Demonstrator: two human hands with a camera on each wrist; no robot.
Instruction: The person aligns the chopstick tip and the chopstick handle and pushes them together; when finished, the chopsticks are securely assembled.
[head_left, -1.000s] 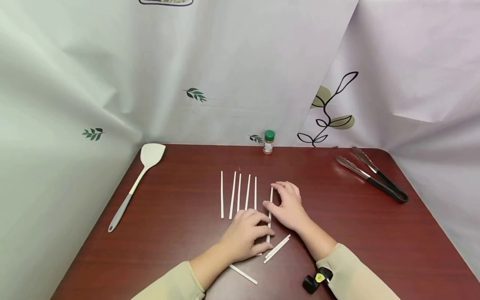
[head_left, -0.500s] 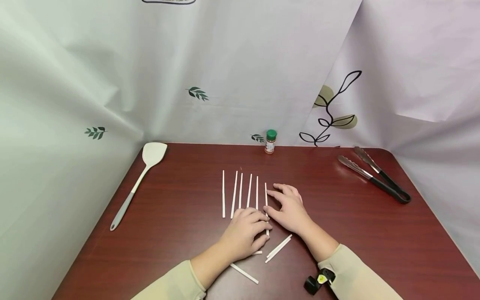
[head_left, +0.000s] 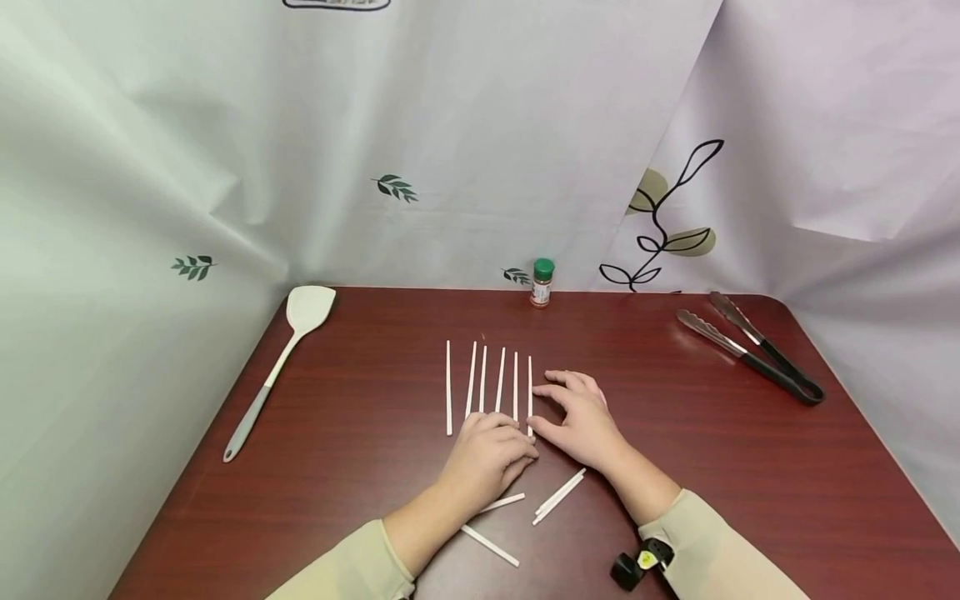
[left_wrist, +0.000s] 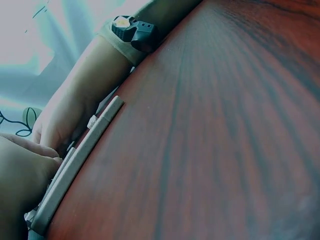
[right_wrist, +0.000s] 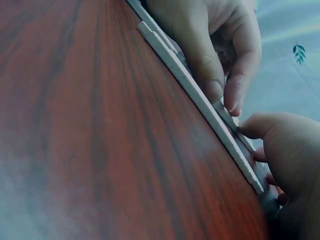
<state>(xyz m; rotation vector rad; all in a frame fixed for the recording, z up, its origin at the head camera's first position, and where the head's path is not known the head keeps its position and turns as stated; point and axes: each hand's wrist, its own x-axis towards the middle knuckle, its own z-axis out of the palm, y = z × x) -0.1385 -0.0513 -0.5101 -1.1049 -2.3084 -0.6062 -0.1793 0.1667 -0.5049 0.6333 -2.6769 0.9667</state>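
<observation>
In the head view a row of thin white sticks (head_left: 449, 387) lies on the table, each roughly pointing away from me. My right hand (head_left: 583, 421) is beside the row's rightmost white stick (head_left: 530, 387), with its thumb and fingertips at that stick's right side. The left hand (head_left: 483, 458) lies palm-down over the near ends of some sticks, its fingertips at the rightmost one's near end. In the right wrist view, the left thumb and a finger (right_wrist: 235, 95) come close to the stick's end; whether they touch it I cannot tell.
Loose white sticks (head_left: 558, 497) lie slantwise before my hands, and another stick (head_left: 491, 547) lies partly under the left wrist. A white spatula (head_left: 277, 367) is at left, metal tongs (head_left: 750, 350) at right. A green-capped spice jar (head_left: 542, 283) stands at the back edge.
The rightmost stick has moved left and away from me, straightening alongside the row. My left fingers have drawn closer together, and the right hand has stayed beside the stick.
</observation>
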